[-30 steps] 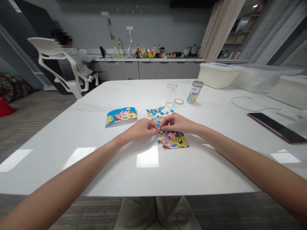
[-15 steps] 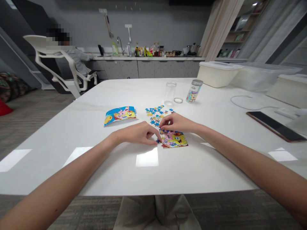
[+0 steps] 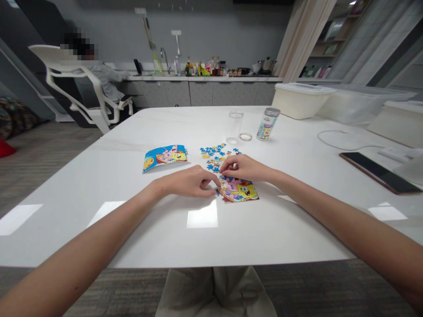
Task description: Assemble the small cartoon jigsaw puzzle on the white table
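Observation:
A partly assembled jigsaw puzzle (image 3: 243, 190) with a cartoon picture lies flat on the white table. At its upper left corner my right hand (image 3: 243, 168) has thumb and forefinger pinched on a small puzzle piece, mostly hidden by the fingertips. My left hand (image 3: 193, 181) rests at the puzzle's left edge, its forefinger touching there and its thumb apart. A small blue piece (image 3: 217, 192) shows beside that thumb. Just beyond the hands, several loose puzzle pieces (image 3: 214, 152) lie scattered. To their left is a curved picture sheet (image 3: 166, 157) with the same cartoon.
Behind the pieces stand a clear jar (image 3: 235, 127), a round lid (image 3: 245, 137) and a labelled canister (image 3: 268, 124). A phone (image 3: 378, 172), a cable (image 3: 322, 138) and storage boxes (image 3: 299, 102) occupy the right side. A person sits in a white chair (image 3: 99, 97) at the far left.
The left forefinger and thumb have shifted up slightly at the puzzle's left edge. The right hand stays nearly in place at the upper left corner. The view has tilted a little.

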Available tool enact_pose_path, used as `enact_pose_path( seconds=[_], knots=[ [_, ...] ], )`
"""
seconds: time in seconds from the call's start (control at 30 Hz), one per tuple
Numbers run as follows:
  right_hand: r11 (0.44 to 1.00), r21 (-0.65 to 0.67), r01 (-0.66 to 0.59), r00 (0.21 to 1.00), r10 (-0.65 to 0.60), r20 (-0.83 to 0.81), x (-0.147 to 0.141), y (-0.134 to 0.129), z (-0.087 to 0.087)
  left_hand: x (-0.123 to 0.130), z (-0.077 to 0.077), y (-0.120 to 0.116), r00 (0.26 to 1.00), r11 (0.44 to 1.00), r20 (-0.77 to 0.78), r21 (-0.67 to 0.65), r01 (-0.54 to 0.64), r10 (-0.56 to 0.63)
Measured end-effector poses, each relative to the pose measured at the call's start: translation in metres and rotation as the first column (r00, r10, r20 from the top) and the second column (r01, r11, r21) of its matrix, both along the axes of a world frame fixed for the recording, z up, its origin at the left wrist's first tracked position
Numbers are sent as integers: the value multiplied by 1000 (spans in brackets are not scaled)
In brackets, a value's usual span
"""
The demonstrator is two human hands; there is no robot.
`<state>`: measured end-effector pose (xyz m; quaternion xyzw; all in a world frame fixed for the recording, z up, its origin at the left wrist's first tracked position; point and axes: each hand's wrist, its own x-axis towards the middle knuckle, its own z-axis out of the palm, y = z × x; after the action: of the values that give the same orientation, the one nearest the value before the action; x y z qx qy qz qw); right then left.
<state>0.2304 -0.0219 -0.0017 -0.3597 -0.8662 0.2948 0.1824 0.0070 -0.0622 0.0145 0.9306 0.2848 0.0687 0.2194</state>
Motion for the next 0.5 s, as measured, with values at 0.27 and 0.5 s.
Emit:
enact_pose_path(
  seconds=[0.27,0.5],
  knots=[
    [990,-59,-128,975,137,177,15,-1,17,10,-12,3,960,944,104,185,-274,258],
    [982,-132,-137,967,161,195,15,2,11,19,-17,1,930,929,133,101,-356,342]
  ],
)
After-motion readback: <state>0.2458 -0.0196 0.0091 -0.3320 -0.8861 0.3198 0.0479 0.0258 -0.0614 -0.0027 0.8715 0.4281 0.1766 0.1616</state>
